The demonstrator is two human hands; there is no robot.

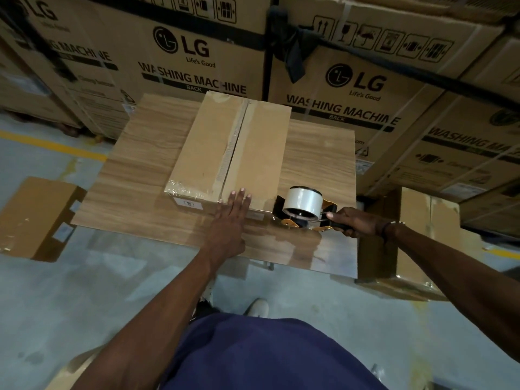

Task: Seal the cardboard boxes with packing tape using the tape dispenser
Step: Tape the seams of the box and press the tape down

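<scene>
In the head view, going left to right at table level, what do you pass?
Cardboard box on the floor → left hand resting flat on the box being sealed → tape dispenser → right hand gripping its handle → another box on the floor.

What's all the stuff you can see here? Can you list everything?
box: one, brown, on the table, centre seam taped
table: one, light wood
tape dispenser: one, black and yellow with a clear roll, at the box's near right corner
floor boxes: two, brown, one either side of the table
washing machine cartons: several, brown, stacked behind
floor: grey, with a yellow line
left hand: flat against the box's near edge
right hand: grips the dispenser's handle
</scene>
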